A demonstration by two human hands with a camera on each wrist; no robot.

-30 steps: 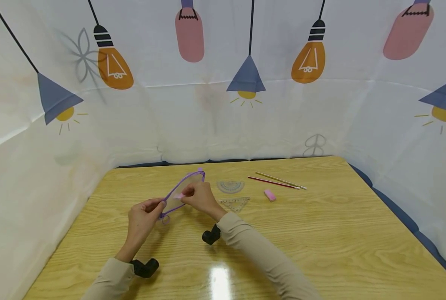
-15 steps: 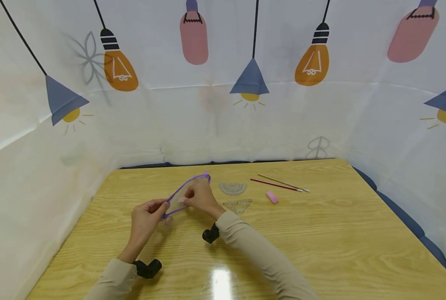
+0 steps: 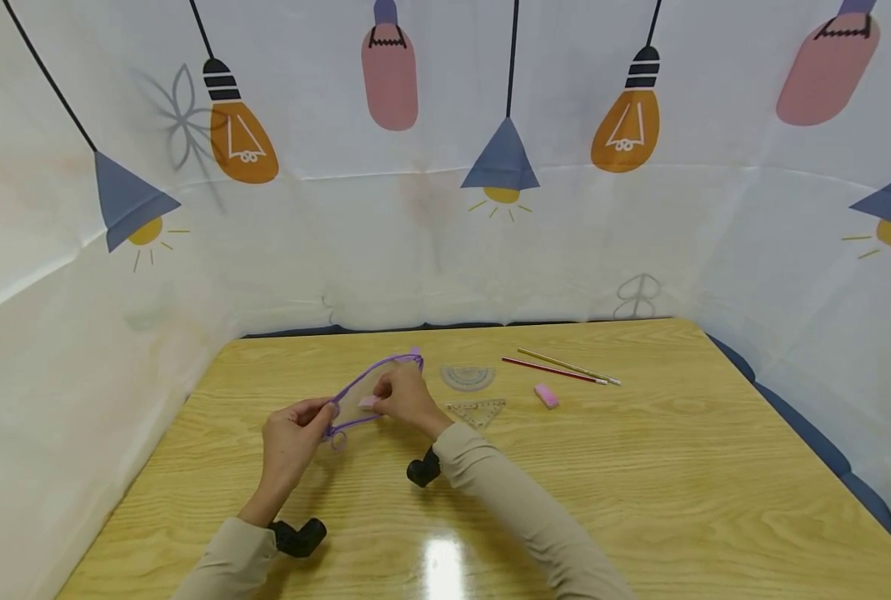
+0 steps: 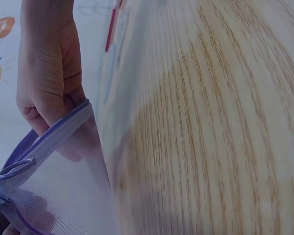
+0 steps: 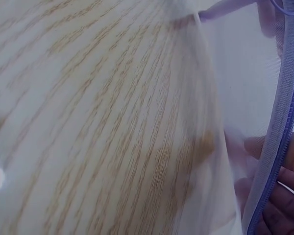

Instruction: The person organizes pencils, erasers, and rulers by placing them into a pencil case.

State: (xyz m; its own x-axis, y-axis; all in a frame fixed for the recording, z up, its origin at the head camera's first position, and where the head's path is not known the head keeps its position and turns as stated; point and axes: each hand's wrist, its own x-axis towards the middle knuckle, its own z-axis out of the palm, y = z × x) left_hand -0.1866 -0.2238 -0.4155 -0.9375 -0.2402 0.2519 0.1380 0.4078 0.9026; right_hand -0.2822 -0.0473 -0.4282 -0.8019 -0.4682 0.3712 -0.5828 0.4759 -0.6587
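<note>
Left hand (image 3: 289,437) pinches zipper pouch (image 4: 76,188), right hand (image 3: 409,402) pinches pink piece (image 3: 367,402); if left slackens, pouch may sag, snagging piece.

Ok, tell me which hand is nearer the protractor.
The right hand. It is just left of the protractor and slightly closer to the person, partly inside the pouch; the left hand is farther left, gripping the pouch's near end.
</note>
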